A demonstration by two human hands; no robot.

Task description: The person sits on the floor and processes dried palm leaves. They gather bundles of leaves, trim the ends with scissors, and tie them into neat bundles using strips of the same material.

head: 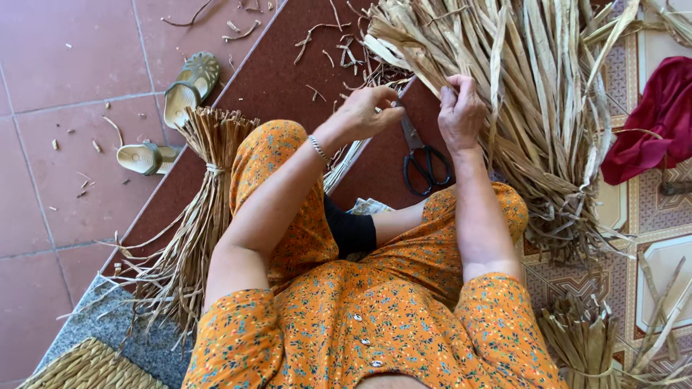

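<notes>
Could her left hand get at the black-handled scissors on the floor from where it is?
Probably yes. The scissors lie uncovered on the brown floor just beside the left hand, with only loose dried strips nearby.

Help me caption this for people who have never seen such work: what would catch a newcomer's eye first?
First the big heap of dried straw-coloured leaf strips at upper right, with the right hand gripping some of them and the left hand close beside it. Between the forearms, black-handled scissors lie on the dark red floor. At left, a tied bundle of strips lies beside a pair of tan sandals.
</notes>
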